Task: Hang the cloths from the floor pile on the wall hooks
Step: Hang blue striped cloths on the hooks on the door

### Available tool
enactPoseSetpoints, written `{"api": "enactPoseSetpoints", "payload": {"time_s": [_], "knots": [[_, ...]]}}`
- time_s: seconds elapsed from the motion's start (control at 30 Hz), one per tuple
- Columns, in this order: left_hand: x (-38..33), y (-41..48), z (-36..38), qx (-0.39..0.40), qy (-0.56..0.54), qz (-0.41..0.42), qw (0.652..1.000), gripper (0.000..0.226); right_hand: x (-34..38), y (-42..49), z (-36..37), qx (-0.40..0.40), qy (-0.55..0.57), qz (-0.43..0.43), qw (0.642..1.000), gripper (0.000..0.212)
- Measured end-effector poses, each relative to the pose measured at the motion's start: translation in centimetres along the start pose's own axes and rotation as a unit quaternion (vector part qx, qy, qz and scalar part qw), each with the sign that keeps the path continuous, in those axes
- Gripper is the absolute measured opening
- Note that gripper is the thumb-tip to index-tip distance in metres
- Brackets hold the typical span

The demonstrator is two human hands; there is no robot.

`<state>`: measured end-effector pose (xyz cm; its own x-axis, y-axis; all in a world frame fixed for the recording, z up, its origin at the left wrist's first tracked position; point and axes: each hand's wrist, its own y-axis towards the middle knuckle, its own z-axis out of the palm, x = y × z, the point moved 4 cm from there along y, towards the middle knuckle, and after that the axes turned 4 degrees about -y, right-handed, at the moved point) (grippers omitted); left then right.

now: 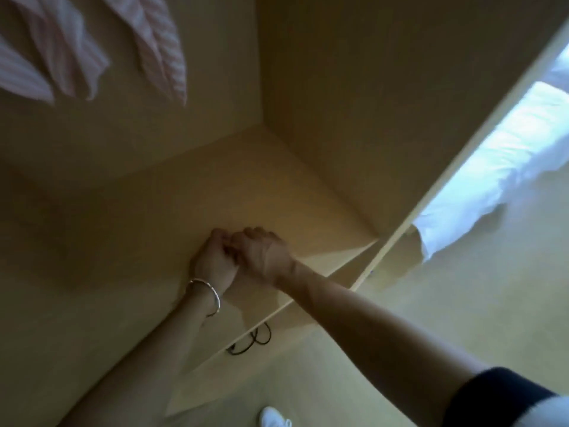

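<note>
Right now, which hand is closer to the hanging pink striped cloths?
Left. The left hand is below-right of the pink striped cloths; the right hand sits just beyond it.

We count two hands: left hand (215, 261), right hand (264, 252). Two bare forearms (369, 318). One bracelet (212, 291). Striped cloths hanging: two sure, left cloth (70, 53) and right cloth (160, 47); piece at far left may be third, we cannot tell. One black cable (258, 337). One white shoe (274, 417). One bed (492, 167) with white cover. One dark sleeve (498, 392).

Curled left hand (215, 261) against curled right hand (262, 253).
</note>
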<state>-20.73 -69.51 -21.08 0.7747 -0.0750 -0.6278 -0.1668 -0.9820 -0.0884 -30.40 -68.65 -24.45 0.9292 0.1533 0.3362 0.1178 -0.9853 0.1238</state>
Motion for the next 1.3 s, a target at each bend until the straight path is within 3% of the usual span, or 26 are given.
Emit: {"api": "enactPoseSetpoints", "payload": {"time_s": [0.1, 0.33, 0.43, 0.63, 0.83, 1.13, 1.3], "knots": [[-5.7, -3.5, 2.5, 0.042, -0.001, 0.093, 0.995, 0.020, -2.6, -6.7, -5.0, 0.000, 0.078, 0.073, 0.994, 0.025], [-19.3, -18.1, 11.9, 0.170, 0.028, 0.266, 0.949, 0.018, -11.0, -27.8, -15.1, 0.019, 0.042, 0.207, 0.977, 0.023], [-25.6, -25.6, 16.2, 0.212, 0.049, 0.332, 0.918, 0.021, -13.8, -38.5, -19.0, -0.010, 0.017, 0.271, 0.962, 0.024], [-37.4, -42.4, 25.0, 0.269, 0.065, 0.484, 0.830, 0.021, -18.4, -59.9, -25.9, -0.078, 0.014, 0.419, 0.904, 0.023], [-45.9, -57.3, 29.8, 0.286, 0.067, 0.616, 0.731, 0.027, -17.6, -77.5, -32.7, -0.128, -0.016, 0.521, 0.844, 0.026], [-53.0, -67.0, 34.5, 0.334, 0.062, 0.675, 0.655, 0.023, -18.9, -88.2, -35.9, -0.201, -0.003, 0.595, 0.778, 0.018], [-56.7, -69.5, 39.7, 0.395, 0.033, 0.664, 0.634, 0.025, -22.4, -92.1, -37.5, -0.183, -0.008, 0.626, 0.758, 0.023]]}}
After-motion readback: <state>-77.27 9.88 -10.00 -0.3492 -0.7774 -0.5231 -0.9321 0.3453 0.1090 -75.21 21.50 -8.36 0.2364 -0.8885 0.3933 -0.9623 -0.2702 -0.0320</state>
